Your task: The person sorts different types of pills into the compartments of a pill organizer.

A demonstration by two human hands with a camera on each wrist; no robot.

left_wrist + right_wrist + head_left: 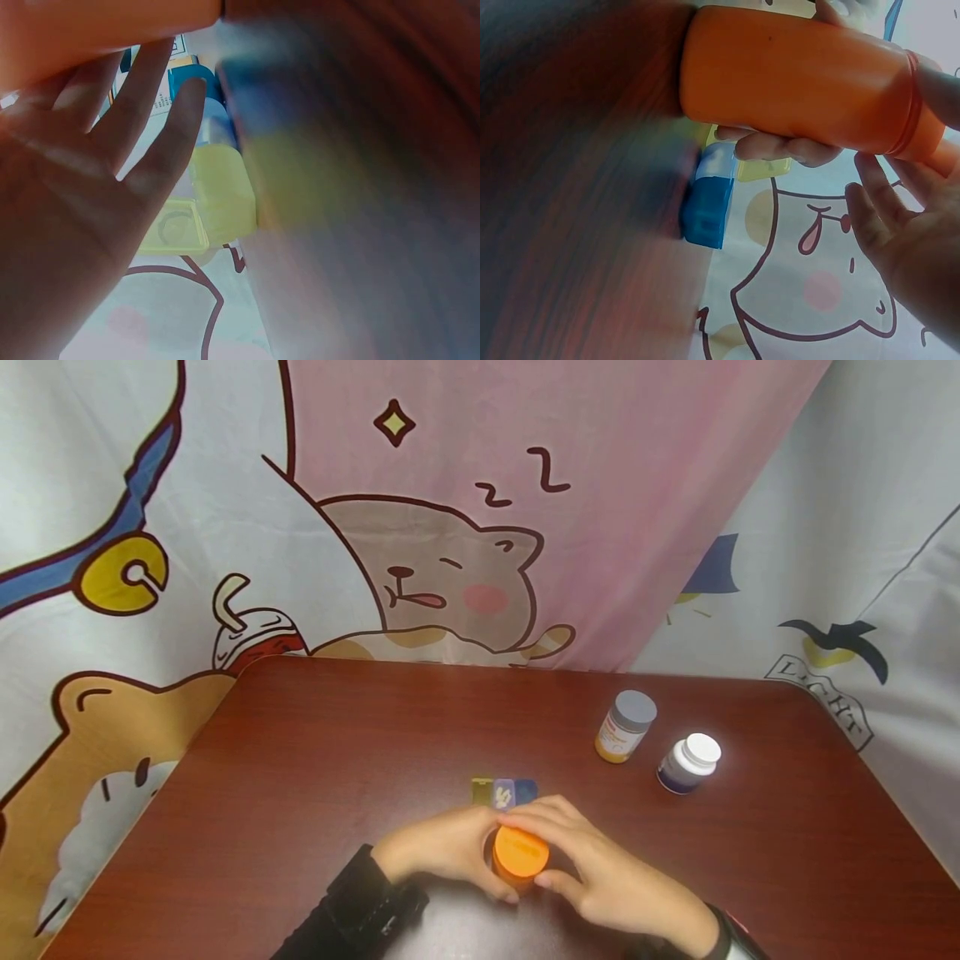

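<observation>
Two hands: left hand (450, 847) and right hand (600, 877), one on either side of the bottle (795, 79), both touching it
Bottle: orange, on the near part of the table (337, 760), upright, its long axis vertical, cap (521, 852) uppermost
Left grip: grasping the bottle's body, fingers round its far side, thumb on its near side
Right grip: grasping at the cap, fingers over the bottle's far side, thumb on the near right
Nearer hand: neither, since both are in contact; height along the bottle's axis sets them apart, left lower on the body, right higher at the cap
Pillbox (504, 792): just beyond the bottle, a little to its left; yellow, lilac and blue compartments in a row, the yellow lid raised
Grey-lidded jar (621, 737): beyond the bottle and to its right, well apart, upright
White jar (681, 767): farther to the bottle's right, also beyond it, upright
Cloth (615, 460): far behind the bottle, printed with a sleeping animal
Sleeve (348, 893): black, left of the bottle and nearer the person
Unclear: the bottle's contents, and whether the cap is loose or tight
</observation>
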